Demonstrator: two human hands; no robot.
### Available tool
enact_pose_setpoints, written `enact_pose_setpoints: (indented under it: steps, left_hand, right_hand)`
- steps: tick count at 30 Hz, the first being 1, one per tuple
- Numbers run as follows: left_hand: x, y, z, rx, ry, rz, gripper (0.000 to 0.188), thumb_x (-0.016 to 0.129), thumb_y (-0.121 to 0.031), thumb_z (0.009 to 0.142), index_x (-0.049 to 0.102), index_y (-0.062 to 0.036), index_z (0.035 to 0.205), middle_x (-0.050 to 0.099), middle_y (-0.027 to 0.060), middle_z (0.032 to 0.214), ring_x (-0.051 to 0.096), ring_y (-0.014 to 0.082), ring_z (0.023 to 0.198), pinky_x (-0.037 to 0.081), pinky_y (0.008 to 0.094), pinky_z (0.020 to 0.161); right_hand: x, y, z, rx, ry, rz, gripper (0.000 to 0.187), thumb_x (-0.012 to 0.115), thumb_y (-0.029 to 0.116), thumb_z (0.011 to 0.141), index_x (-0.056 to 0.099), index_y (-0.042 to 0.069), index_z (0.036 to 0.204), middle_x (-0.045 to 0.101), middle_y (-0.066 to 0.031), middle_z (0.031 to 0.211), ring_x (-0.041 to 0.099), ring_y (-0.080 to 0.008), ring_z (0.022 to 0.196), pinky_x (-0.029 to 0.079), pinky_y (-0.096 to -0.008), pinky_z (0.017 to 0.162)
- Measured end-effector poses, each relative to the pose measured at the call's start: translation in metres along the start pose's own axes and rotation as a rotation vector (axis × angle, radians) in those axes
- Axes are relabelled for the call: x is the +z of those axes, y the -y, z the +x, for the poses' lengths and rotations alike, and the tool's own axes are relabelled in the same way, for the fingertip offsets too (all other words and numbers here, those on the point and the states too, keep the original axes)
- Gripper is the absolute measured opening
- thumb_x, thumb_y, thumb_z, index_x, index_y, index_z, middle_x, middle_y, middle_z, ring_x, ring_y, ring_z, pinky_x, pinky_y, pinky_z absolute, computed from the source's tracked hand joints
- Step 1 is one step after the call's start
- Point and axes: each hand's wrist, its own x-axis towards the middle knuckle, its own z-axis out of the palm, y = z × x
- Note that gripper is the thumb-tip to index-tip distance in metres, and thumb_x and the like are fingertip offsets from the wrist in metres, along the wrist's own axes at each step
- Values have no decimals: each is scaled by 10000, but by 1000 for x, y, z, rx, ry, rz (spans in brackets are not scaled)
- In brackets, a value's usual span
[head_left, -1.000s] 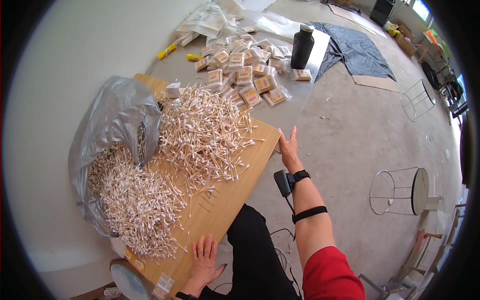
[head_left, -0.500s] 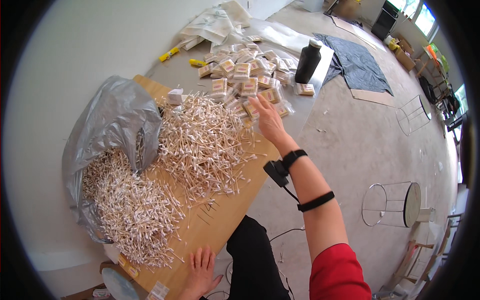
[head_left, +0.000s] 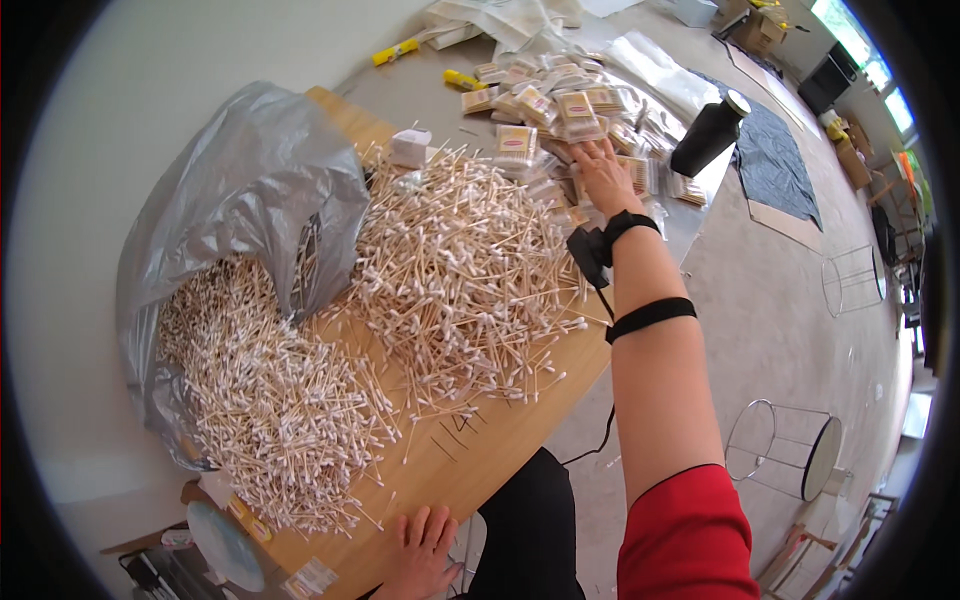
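My right hand [head_left: 607, 180] is stretched out to the far side, its fingers extended and lying on a heap of small clear packs of cotton swabs [head_left: 577, 117]. Under the fingertips, part of the packs is hidden. My left hand [head_left: 427, 548] rests flat with spread fingers at the near edge of a wooden board [head_left: 500, 425], holding nothing. Two big piles of loose cotton swabs cover the board: a farther pile [head_left: 455, 270] close to my right forearm, and a nearer pile [head_left: 285, 420] spilling from a grey plastic bag [head_left: 235, 165].
A small white box [head_left: 410, 147] stands behind the farther pile. Beyond lie two yellow tubes [head_left: 396, 52] and pale plastic sheeting. A black bottle [head_left: 705, 140] stands right of the packs. Wire-framed stools [head_left: 820, 458] and a dark sheet [head_left: 775, 185] are on the floor at right.
My right hand has moved farther onto the packs, its fingers now lying on them. The whole view has shifted closer to the board. My left hand stays at the board's edge.
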Motion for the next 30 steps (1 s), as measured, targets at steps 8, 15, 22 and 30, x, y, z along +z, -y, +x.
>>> enact_pose_setpoints:
  steps: [8,15,22,30]
  left_hand:
    - [-14,3,2,-67,-4,-45,916,767,-462,734,397,-70,1475,300,114,1579,246,345,1452,215,582,1155]
    - [-11,1,-5,-46,-40,-44,948,762,-426,761,318,-69,1519,224,114,1613,175,338,1488,180,555,1185]
    - [-4,-2,-12,-12,-170,-79,992,791,-395,738,290,-48,1521,201,144,1615,160,356,1492,136,549,1210]
    - [0,-4,-22,0,-283,-208,944,791,-343,749,314,-87,1522,188,130,1625,145,341,1503,181,528,1212]
  right_hand:
    - [-49,68,-112,-290,-515,436,415,635,56,886,573,38,1295,557,-180,1365,509,-355,1273,439,-439,1033]
    - [-82,211,-243,-718,-210,321,671,692,370,843,463,218,1455,276,-80,1610,176,-283,1513,86,-626,1203]
    - [-35,221,-217,-722,-195,57,477,611,287,892,567,262,1367,275,14,1616,153,-250,1520,65,-635,1208]
    - [-65,239,-230,-705,-262,-119,477,541,181,919,527,199,1395,366,-32,1565,229,-273,1494,133,-630,1193]
